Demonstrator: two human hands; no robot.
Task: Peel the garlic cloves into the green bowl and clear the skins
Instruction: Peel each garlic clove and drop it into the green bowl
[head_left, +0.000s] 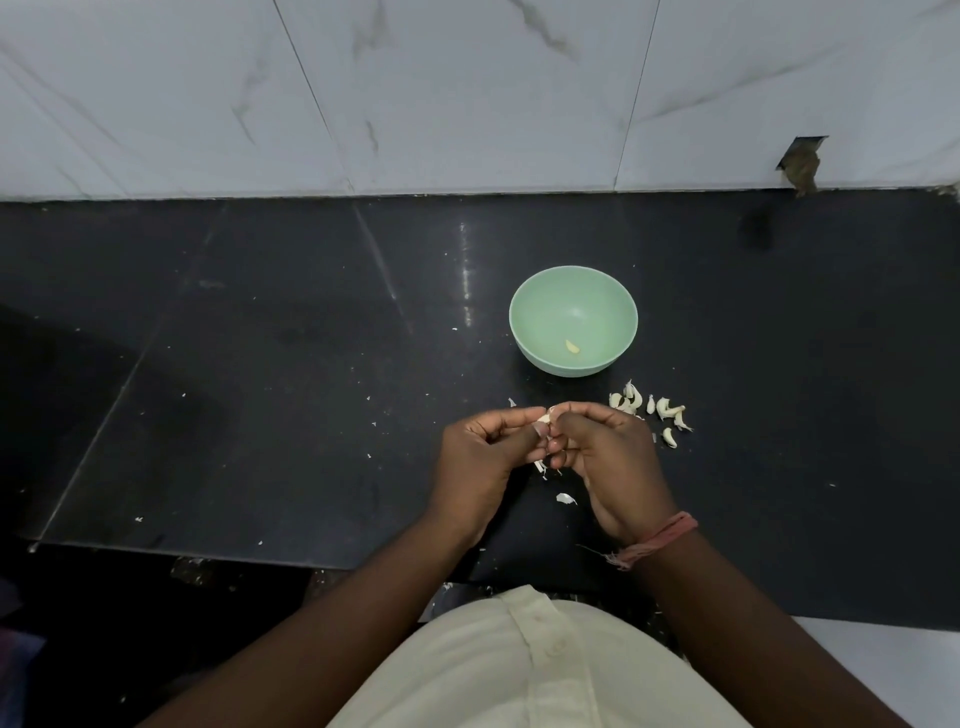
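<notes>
Both hands (550, 452) pinch one garlic clove (544, 419) near green bowl (524, 332).

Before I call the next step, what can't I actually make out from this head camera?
- Clove, head view: the left hand and right hand pinch it; fingers hide how much is peeled.
- Unpeeled pile: too small and overlapping for a sure count.
- Green bowl: its near wall hides part of the floor.

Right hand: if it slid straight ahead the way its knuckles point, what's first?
Probably the pale green round bowl. The right hand, pinching the garlic clove, points up-left over bare black counter; height is unclear.
</notes>
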